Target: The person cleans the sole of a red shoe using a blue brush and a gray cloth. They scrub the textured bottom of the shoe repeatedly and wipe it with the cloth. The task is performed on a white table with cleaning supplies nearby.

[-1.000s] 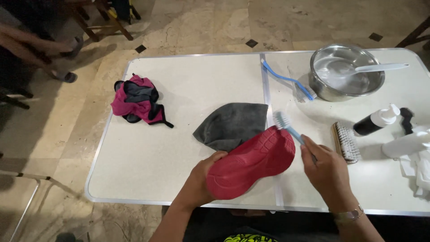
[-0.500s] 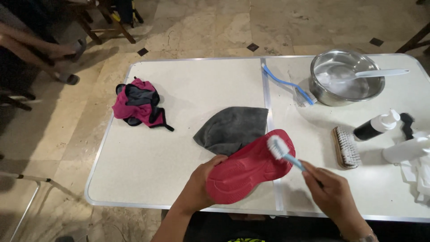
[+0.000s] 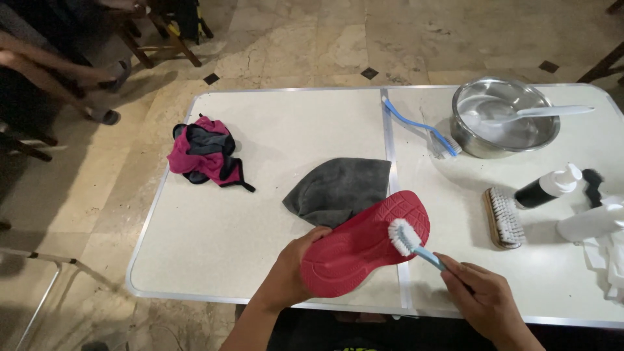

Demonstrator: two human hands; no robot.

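Observation:
My left hand (image 3: 290,274) grips the heel end of a red sandal (image 3: 364,244), held sole up over the near edge of a white folding table (image 3: 273,214). In my right hand (image 3: 484,302) is a light blue toothbrush (image 3: 416,246), its white bristles pressed on the sole near the toe end. A grey cloth (image 3: 338,188) lies flat on the table just behind the sandal.
A pink and black garment (image 3: 205,153) lies at the left of the table. At the right are a blue toothbrush (image 3: 422,127), a steel bowl (image 3: 504,120) with a white spoon, a wooden scrub brush (image 3: 502,218), a dark pump bottle (image 3: 546,188) and white tissues (image 3: 601,240). Chairs and a person's legs stand far left.
The toothbrush has moved along the sole, from past the toe edge down onto the sole's upper part. The sandal has shifted slightly in my left hand.

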